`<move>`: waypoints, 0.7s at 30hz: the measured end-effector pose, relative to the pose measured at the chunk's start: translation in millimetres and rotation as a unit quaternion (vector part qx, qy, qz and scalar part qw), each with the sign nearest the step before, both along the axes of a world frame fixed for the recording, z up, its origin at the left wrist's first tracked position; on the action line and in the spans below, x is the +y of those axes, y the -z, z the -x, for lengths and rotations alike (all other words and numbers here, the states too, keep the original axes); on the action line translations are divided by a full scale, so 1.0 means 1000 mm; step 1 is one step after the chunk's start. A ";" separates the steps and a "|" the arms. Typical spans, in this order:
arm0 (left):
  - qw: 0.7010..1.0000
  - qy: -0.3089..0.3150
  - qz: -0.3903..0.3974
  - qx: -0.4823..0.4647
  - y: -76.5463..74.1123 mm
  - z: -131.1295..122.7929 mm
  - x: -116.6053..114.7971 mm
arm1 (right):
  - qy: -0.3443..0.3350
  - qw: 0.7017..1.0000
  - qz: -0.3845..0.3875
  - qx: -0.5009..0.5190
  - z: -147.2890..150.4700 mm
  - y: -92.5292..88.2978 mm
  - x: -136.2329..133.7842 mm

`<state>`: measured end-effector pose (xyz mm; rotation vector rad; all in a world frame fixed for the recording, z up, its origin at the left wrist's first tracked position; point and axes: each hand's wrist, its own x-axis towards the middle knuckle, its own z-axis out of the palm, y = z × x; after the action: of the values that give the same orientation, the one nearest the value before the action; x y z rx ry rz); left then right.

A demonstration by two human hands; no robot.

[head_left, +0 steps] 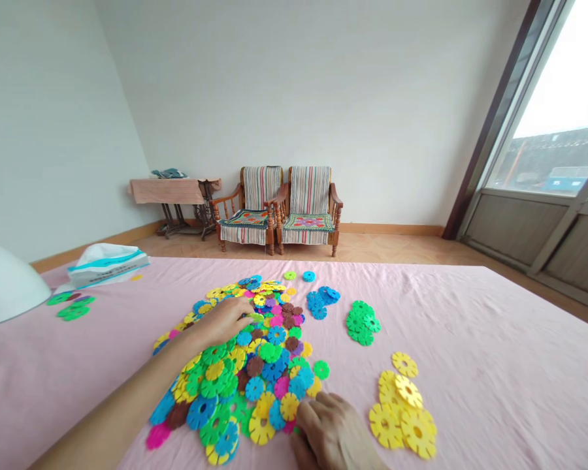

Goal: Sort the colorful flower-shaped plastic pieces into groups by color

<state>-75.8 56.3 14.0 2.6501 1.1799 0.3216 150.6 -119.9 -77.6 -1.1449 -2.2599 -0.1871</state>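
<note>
A heap of flower-shaped plastic snap discs (245, 385) in many colours lies on a pink cloth (460, 339). My left hand (223, 323) reaches over the far part of the heap, its fingertips at a lime disc. My right hand (330, 431) rests at the heap's near edge, fingers down among the discs, and what lies under them is hidden. Apart from the heap are separate groups: yellow discs (399, 414) at the right, green discs (361, 322) and blue discs (321, 301) beyond it.
A tissue packet (106, 264) and a few green and purple discs (72, 307) lie at the cloth's far left. A white rounded object (4, 281) intrudes at the left edge. Beyond the cloth stand striped wooden armchairs (279, 209), a sewing table (176, 192) and a large window (558, 98).
</note>
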 end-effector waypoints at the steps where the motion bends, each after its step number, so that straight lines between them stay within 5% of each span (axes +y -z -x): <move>1: 1.000 -0.012 0.000 -0.006 0.001 -0.001 0.002 | 0.000 1.000 -0.002 0.001 0.000 0.000 0.000; 6: 0.997 -0.057 0.017 -0.050 0.005 -0.013 0.006 | 0.000 1.000 -0.007 0.001 0.000 0.004 0.002; 11: 0.995 -0.007 0.075 -0.059 0.014 -0.037 0.001 | 0.000 1.000 -0.005 -0.007 -0.001 0.008 0.002; 21: 1.000 0.008 0.004 0.002 0.012 -0.052 -0.007 | 0.007 1.000 -0.017 0.001 0.000 0.011 0.004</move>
<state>-23.7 49.2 1.5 2.6528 1.1586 0.3086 150.3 -115.9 -88.6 -1.1424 -2.2392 -0.2287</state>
